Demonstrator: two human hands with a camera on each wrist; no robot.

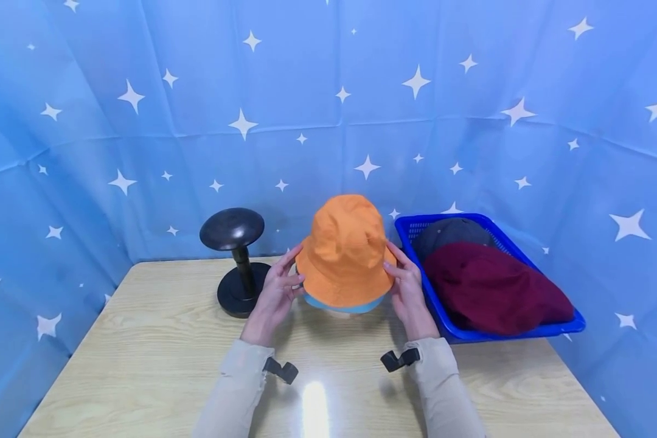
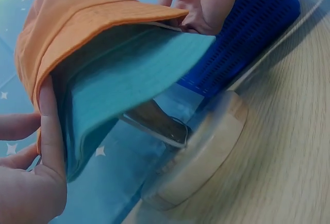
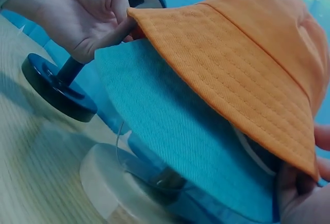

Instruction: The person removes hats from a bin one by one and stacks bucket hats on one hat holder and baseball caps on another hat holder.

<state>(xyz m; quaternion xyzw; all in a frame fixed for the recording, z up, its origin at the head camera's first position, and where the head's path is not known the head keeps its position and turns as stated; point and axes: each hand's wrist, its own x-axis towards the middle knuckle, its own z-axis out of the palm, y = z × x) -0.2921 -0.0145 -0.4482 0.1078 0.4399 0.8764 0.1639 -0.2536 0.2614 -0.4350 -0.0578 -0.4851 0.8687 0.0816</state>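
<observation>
I pinch the orange bucket hat (image 1: 350, 249) by its brim, my left hand (image 1: 279, 289) at one edge and my right hand (image 1: 406, 286) at the other. Both are curled onto the cloth, with a finger under the brim on the left; gripping opposite sides probably keeps the soft hat level and spread. It sits at the middle of the table's far part, above a round wooden base (image 2: 209, 154) that rests on the wood-grain tabletop (image 1: 142, 359). Below the orange edge juts a turquoise brim (image 2: 139, 77) (whether it belongs to a second hat, I cannot tell). A cord hangs down near the base, and the crown hides whatever bears the weight inside.

To my left stands a black hat stand (image 1: 232, 230), bare; its domed top seems shaped to fill a crown, and its wide foot likely steadies it. To my right, the blue plastic basket (image 1: 525, 333) holds a maroon cap (image 1: 493, 286) lying partly over a dark grey cap (image 1: 451, 234), perhaps grouped there to stay within arm's reach.
</observation>
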